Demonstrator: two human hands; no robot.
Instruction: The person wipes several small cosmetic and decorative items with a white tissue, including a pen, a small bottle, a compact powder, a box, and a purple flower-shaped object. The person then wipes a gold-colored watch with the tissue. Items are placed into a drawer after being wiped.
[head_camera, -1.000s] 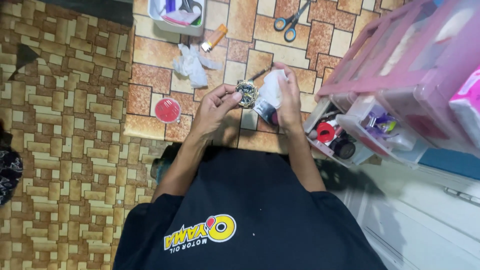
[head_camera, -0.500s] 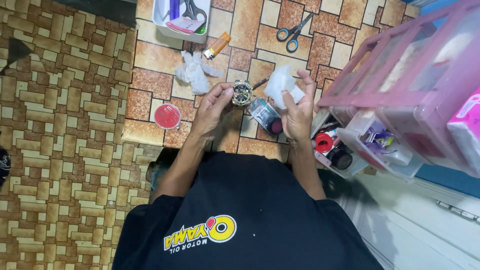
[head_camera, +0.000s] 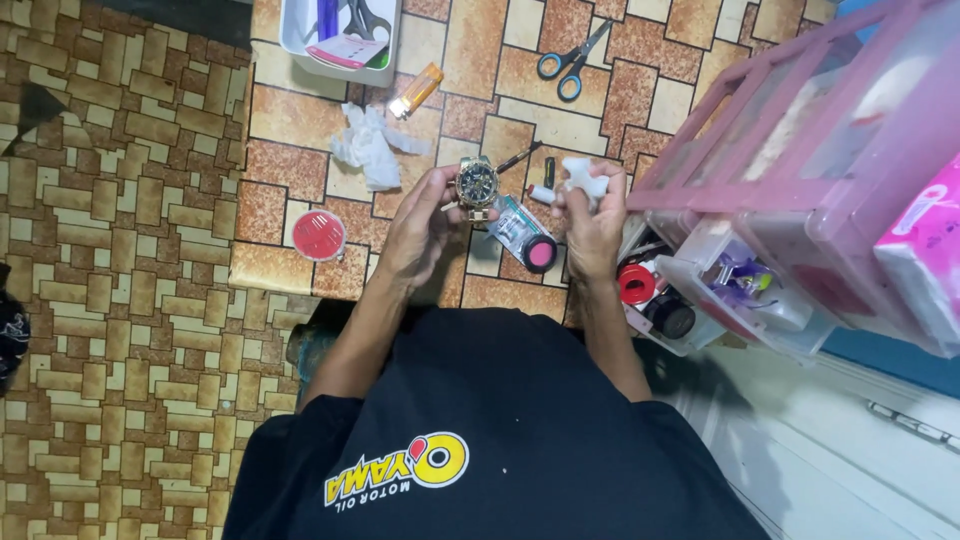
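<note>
The left hand holds a gold-cased wristwatch with a dark dial, pinched between thumb and fingertips, its face turned up toward the camera. Just beside it, the right hand is closed around a small crumpled white tissue, bunched at the fingertips. The two hands sit near each other above the tiled floor, with the watch and the tissue apart by a small gap.

Below and between the hands lies a clear flat packet with a round pink disc at one end. A thin dark tool lies on the tiles just beyond the watch, and a small dark and white tube lies next to the tissue.

Farther out to the left, a second crumpled tissue rests on the floor, with an orange lighter beyond it and a round red tin nearer the person. A white tray holding tools sits at the top edge, and blue-handled scissors lie open to its right.

On the right stands a pink plastic drawer unit, with a lower drawer pulled open showing a red spool and small dark items.
</note>
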